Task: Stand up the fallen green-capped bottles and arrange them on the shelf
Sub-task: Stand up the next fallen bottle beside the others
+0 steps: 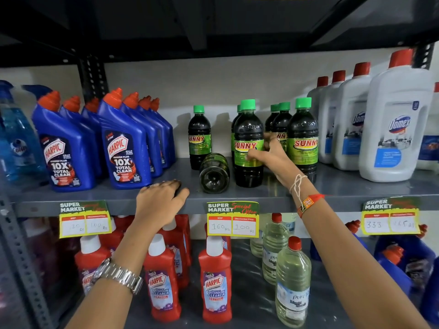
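Right hand (267,153): our fingers wrapped an upright bottle (248,143) at its label, mid-shelf. Left hand (161,200): flat, fingers spread on the shelf (344,186) edge, holding nothing. Fallen bottle (214,173): on its side, base toward us, just left. Step: aligning uprights. Next, in our judgement: stand the fallen one.

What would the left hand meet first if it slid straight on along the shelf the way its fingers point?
Probably the fallen dark bottle lying base-outward on the grey metal shelf. The left hand rests on the shelf edge, fingers aimed right toward it; depth is uncertain.
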